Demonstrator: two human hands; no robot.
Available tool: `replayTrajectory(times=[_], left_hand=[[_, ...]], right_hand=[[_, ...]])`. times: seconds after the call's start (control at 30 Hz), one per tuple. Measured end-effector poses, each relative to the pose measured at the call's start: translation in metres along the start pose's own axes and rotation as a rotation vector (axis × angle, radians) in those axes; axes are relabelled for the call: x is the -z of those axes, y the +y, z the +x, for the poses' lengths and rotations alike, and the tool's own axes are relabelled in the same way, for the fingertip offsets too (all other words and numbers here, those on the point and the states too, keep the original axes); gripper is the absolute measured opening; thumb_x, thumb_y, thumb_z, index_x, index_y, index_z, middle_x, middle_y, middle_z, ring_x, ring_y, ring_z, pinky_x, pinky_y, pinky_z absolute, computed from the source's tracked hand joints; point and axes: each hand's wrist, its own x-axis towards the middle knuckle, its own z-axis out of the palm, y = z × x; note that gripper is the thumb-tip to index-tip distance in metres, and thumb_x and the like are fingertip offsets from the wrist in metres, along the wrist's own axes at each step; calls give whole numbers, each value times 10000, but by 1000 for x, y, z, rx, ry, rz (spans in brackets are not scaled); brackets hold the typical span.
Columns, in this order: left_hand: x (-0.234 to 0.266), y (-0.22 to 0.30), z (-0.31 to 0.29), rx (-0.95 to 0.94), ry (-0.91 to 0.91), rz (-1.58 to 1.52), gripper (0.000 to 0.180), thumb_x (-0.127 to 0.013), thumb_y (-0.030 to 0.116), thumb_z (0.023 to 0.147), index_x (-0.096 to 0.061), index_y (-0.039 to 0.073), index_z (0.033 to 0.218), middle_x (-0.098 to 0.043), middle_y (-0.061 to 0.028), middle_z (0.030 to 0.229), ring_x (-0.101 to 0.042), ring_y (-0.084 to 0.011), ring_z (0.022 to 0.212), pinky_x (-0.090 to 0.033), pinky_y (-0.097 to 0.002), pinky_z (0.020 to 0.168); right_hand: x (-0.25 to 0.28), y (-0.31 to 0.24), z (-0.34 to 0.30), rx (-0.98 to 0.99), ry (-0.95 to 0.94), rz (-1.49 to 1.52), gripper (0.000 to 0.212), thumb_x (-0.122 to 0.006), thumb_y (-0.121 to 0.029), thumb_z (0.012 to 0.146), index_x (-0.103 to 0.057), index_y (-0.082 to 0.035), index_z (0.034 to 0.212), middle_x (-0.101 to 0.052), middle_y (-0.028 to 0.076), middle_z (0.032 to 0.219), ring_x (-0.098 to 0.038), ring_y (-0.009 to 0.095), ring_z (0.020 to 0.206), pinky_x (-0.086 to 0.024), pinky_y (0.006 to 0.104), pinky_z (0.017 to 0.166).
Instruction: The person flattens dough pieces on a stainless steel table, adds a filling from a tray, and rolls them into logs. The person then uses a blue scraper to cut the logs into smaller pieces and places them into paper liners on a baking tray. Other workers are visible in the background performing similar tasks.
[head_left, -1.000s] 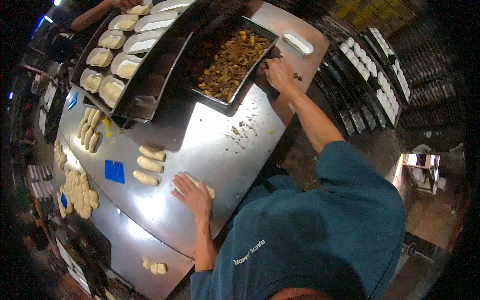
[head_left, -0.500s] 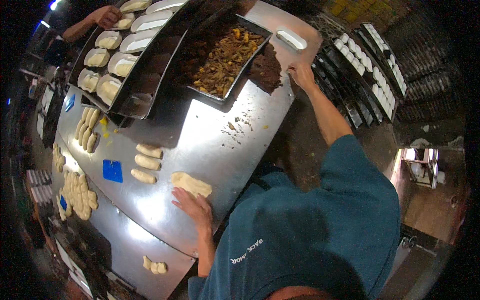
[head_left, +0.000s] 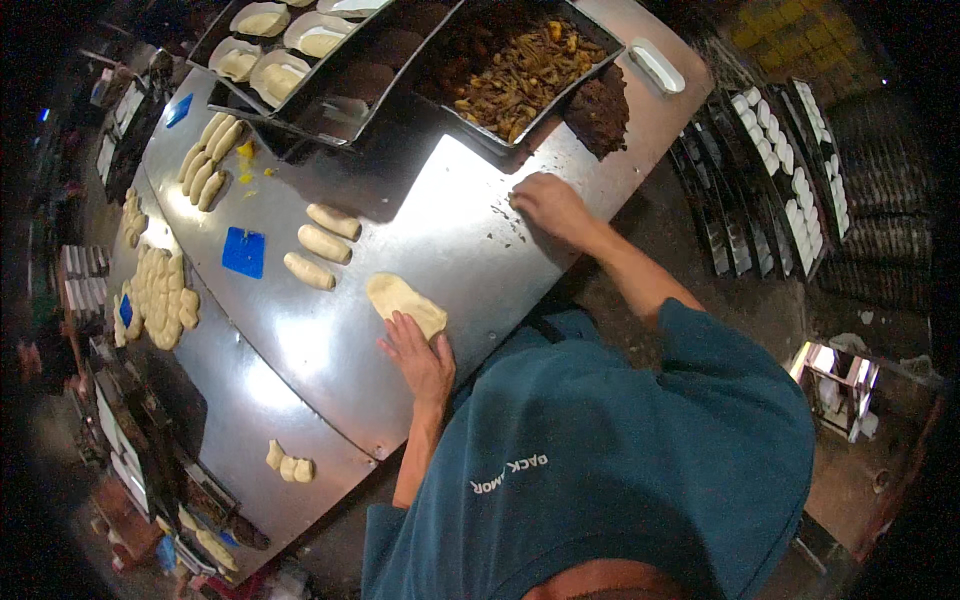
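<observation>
A flattened piece of dough (head_left: 406, 306) lies on the metal table, close to its near edge. My left hand (head_left: 418, 358) rests with spread fingers on the dough's near end. My right hand (head_left: 553, 207) is closed, its fingertips curled down by a scatter of dark crumbs (head_left: 508, 222); whatever they hold, if anything, is hidden. Beyond that hand sits a dark brown mound of paste (head_left: 598, 112), beside a metal tray (head_left: 505, 147) of brown and yellow chopped filling. Left of the flat dough lie three dough rolls (head_left: 325, 243).
A blue scraper (head_left: 243, 252), more dough rolls (head_left: 208, 165) and a cluster of dough pieces (head_left: 158, 300) lie to the left. Trays with dough in white paper cups (head_left: 275, 78) stand at the far left. One white cup (head_left: 657, 66) is at the far right, near racked trays (head_left: 770, 135).
My right hand has moved left and nearer, from beside the paste mound to the crumbs. My left hand stays on the dough. The view has shifted; another person's hand is gone from it.
</observation>
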Motion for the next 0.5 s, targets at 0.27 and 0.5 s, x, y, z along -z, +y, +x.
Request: replayTrajectory(times=[0.27,0.5], left_hand=[[-1,6,-7,-97,-132,97,746,-627,323,842,-319,-43,1415,-297,-217,1499,-225,-347,1421,-102,-603,1126],[21,38,-9,-195,-207,76,684,-563,416,881,-335,102,1444,-331,-244,1457,-251,-376,1397,-151,-585,1122]], right_hand=[[-4,-34,19,-194,-262,-134,150,-640,-163,765,-698,-35,819,-682,166,854,-647,326,865,-522,439,774],[-82,-171,65,73,-412,566,239,-664,-174,813,-632,-51,1015,-680,132,930,-653,289,843,-513,362,793]])
